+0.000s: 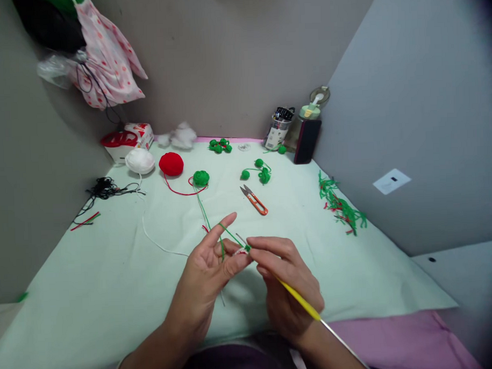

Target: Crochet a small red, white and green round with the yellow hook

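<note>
Between thumb and fingers, my left hand [210, 264] pinches a small crochet piece [243, 250] in white, red and green. A green yarn strand runs over its raised index finger and back to a green yarn ball [201, 178]. My right hand [289, 274] grips a crochet hook [300, 297] with a yellow handle, and its fingertips touch the piece. The hook's tip is partly hidden at the stitches. A white strand leads from my left hand towards a white yarn ball [140, 161]. Beyond both hands lie orange thread snips [254, 200].
A red yarn ball [171, 164], small green crocheted pieces [220, 146] and stuffing [183, 136] lie farther back. Black cord [105, 188] is at left, yarn scraps [341, 205] at right. A phone [308, 142] leans by a pen cup [277, 130] and bottle [310, 111]. Walls enclose the table.
</note>
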Demonstrator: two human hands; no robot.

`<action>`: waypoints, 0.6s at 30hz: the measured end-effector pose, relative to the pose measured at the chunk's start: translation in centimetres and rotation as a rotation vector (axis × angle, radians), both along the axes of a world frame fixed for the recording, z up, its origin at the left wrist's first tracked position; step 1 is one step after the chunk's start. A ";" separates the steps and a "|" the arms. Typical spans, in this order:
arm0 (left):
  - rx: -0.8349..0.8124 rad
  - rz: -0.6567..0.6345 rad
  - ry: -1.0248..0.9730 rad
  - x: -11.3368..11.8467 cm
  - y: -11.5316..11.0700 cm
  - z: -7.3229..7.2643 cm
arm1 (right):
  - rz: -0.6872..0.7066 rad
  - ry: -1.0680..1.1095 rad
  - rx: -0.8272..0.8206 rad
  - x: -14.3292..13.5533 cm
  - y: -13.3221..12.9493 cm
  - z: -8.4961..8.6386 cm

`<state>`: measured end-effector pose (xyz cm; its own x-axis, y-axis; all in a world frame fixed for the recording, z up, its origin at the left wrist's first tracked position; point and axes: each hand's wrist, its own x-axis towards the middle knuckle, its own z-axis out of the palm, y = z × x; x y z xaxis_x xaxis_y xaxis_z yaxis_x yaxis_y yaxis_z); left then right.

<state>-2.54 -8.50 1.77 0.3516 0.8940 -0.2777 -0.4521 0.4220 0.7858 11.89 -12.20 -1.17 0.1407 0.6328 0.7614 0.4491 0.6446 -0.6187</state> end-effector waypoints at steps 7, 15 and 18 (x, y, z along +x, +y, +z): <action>0.020 0.086 0.013 -0.1 0.1 -0.1 | 0.209 0.392 -0.161 0.5 0.8 0.4; 0.095 0.137 0.051 0.1 -0.1 -0.8 | 0.021 0.064 -0.029 0.3 -0.4 0.0; 0.090 0.142 0.026 0.1 -0.1 -0.7 | 0.000 -0.050 0.045 0.3 -0.7 -0.1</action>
<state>-2.40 -8.64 1.03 0.2141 0.9557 -0.2020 -0.4811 0.2831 0.8297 12.14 -12.88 -1.29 0.1012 0.5979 0.7951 0.4787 0.6714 -0.5658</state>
